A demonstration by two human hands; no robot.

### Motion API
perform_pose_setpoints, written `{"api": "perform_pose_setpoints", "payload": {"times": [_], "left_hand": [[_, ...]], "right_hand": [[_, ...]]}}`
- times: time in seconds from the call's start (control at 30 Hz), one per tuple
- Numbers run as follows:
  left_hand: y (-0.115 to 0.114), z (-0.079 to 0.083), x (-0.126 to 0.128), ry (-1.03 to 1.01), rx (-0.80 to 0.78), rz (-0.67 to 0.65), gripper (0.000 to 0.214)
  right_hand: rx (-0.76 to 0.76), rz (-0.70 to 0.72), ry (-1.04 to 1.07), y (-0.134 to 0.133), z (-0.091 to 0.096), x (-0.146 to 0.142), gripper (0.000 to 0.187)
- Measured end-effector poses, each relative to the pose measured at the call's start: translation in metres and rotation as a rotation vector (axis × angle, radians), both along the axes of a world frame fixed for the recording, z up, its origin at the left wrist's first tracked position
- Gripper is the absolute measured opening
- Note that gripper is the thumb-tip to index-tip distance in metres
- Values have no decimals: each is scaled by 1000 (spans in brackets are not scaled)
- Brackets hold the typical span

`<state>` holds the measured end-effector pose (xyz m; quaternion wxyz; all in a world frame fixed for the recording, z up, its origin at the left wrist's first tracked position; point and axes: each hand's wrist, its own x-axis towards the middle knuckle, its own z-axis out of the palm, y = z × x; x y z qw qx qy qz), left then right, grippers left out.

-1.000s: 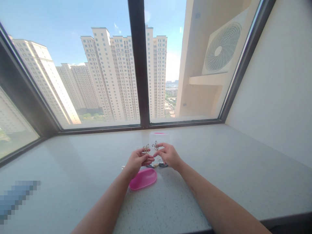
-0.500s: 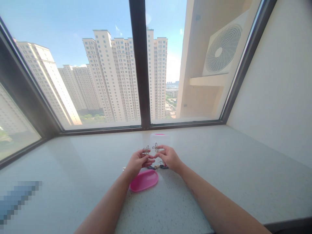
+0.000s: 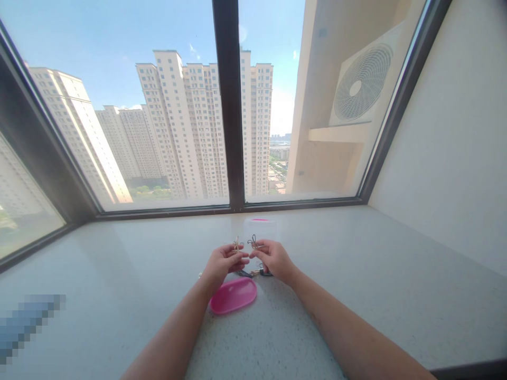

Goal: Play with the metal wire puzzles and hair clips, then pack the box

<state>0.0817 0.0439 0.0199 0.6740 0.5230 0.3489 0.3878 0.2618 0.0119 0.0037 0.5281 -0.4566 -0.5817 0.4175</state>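
Note:
My left hand (image 3: 225,262) pinches a thin brown looped bow (image 3: 237,244) between thumb and fingers. Facing it, my right hand (image 3: 274,258) grips a similar brown looped bow (image 3: 253,241) by its side. Both bows stand up above the fingertips, a small gap apart; their exact kind is too small to tell. Beneath the hands lie dark, cord-like items (image 3: 259,272) with a pale part, partly hidden by the fingers. Close to my left wrist sits a pink oval tray (image 3: 233,296), its left end partly covered by the wrist.
Behind the hands stands a clear container with a pink streak (image 3: 260,220). A small white item (image 3: 200,275) shows left of my left hand. The pale speckled sill (image 3: 253,343) meets a dark window frame (image 3: 235,206) and a white wall (image 3: 447,158). A blurred blue patch (image 3: 27,322) lies at left.
The left bow has turned and looks narrower now. The right bow has tilted slightly. Both hands stay nearly in place, and the view has shifted a little.

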Motion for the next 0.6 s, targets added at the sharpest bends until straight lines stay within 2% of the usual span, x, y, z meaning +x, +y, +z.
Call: {"api": "perform_pose_setpoints", "payload": {"times": [0.43, 0.6], "left_hand": [[1, -1, -2, 65, 34, 39, 39], [4, -4, -1, 66, 107, 37, 34]], "right_hand": [[-96, -48, 83, -1, 6, -1, 34], [-130, 12, 124, -2, 7, 1, 41]]}}
